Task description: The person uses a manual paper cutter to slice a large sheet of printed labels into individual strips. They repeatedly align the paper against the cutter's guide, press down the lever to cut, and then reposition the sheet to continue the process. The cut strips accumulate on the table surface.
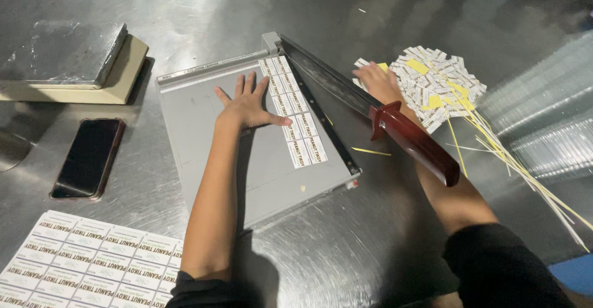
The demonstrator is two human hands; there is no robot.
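Pressing flat, left hand (250, 105) pins label strip (295, 119) on paper cutter (216, 135); right hand (378, 80), open, rests on cut labels (435, 85). Keep fingers clear of raised blade (333, 79).

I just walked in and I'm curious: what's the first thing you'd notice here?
The grey paper cutter with its long dark blade and red handle raised sits mid-table. The left hand lies flat beside a two-column strip of white labels at the cutting edge, while the right hand reaches to a heap of cut white and yellow labels. A black phone lies left.
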